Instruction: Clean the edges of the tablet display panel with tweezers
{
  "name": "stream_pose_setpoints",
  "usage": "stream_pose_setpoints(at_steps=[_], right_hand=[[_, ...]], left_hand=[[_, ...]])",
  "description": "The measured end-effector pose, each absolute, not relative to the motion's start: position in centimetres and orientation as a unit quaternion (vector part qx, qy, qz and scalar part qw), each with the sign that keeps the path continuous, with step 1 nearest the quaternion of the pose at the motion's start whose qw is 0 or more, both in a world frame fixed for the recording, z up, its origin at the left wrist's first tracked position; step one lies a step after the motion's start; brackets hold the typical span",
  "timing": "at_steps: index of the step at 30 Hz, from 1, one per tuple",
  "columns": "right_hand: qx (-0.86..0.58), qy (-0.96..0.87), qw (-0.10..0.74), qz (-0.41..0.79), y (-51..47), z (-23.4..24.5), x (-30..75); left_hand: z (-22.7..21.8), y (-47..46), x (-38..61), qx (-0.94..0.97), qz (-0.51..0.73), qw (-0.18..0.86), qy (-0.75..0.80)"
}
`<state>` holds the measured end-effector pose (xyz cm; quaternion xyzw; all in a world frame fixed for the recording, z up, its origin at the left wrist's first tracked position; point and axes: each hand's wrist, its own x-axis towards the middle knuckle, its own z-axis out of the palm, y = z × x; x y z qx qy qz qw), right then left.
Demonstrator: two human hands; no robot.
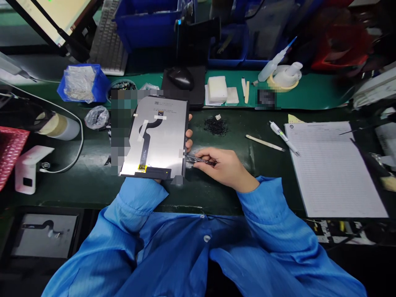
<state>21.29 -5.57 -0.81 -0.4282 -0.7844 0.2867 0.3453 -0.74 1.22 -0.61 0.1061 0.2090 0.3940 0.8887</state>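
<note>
My left hand (188, 134) grips a grey display panel (163, 132) from beneath, with its fingertips curled over the right edge. The panel's back faces up, showing a black flex cable and white tape strips. My right hand (224, 165) is closed in a pinch on a pair of dark tweezers (199, 159). The tweezer tips touch the panel's lower right edge. Both arms wear blue sleeves.
A pile of small black parts (216, 126) lies right of the panel. A wooden stick (264, 142), a pen (283, 136) and a paper form (331, 165) lie further right. White foam blocks (217, 88), a mouse (181, 77) and blue bins stand behind. Another panel (45, 235) rests lower left.
</note>
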Motion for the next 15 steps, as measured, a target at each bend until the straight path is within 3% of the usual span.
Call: stream_pose_setpoints(at_steps=[15], right_hand=[[-0.399, -0.808, 0.346, 0.26, -5.46, -0.99, 21.32]], left_hand=[[-0.48, 1.35, -0.86, 0.11, 0.381, 0.895, 0.206]])
